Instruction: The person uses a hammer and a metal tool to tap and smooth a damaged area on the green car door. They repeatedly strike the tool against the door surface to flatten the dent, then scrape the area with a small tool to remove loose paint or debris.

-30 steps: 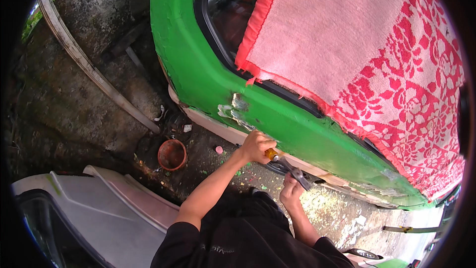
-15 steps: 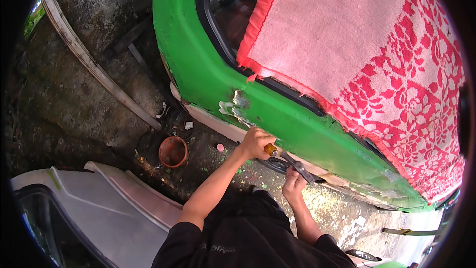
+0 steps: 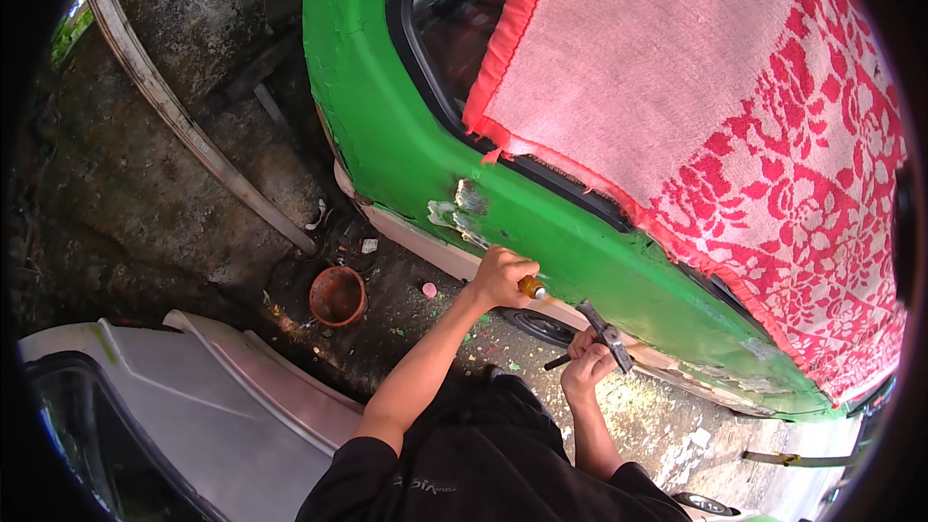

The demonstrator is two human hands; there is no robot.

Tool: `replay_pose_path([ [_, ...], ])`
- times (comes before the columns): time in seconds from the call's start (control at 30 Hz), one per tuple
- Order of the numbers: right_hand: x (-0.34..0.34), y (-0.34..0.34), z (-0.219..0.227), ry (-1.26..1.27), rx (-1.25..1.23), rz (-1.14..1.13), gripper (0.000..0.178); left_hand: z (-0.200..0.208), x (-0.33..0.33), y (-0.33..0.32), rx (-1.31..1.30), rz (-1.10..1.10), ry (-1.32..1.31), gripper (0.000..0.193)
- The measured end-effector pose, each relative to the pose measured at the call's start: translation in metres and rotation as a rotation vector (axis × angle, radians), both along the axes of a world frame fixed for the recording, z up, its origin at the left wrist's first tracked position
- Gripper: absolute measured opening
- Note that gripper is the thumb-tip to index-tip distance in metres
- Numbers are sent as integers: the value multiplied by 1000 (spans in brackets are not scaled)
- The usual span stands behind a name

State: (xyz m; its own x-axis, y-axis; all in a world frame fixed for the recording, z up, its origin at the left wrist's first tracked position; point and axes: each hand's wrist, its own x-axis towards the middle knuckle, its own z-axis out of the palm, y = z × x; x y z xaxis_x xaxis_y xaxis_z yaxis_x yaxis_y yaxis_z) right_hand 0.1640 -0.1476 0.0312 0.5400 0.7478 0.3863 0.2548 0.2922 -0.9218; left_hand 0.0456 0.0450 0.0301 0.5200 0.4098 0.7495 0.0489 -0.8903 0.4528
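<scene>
My left hand point(image 3: 498, 278) is closed around an amber-handled tool point(image 3: 530, 287), a chisel or screwdriver by its look. Its butt end points right; the blade is hidden by my hand and cannot be made out. This fist rests at the lower side of a green car body point(image 3: 570, 249), just below a chipped patch point(image 3: 471, 198) of bare grey and white. To the right, my right hand point(image 3: 586, 367) grips a hammer point(image 3: 609, 335) close behind its head. The dark end of the hammer's handle sticks out left of that hand. A gap separates the hammer head from the tool's butt.
A pink and red patterned towel point(image 3: 657, 68) drapes over the car's windows. A silver car point(image 3: 222, 425) stands behind on the left. On the ground lie a terracotta pot point(image 3: 338, 296), a small pink object point(image 3: 429, 289) and paint chips. A pale curved rail point(image 3: 184, 121) leans at far left.
The hammer in my right hand has swung right, away from the tool's butt, and turned so its handle end shows. My left hand has stayed almost in place.
</scene>
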Motion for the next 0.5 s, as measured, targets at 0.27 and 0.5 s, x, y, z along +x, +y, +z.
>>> replay_pose_path([
  [0.27,3,1,14,37,-181,-26,50,-20,-30,7,-40,77,59,17],
  [0.5,-5,7,16,72,-200,26,51,13,-1,-12,27,-20,-15,20],
])
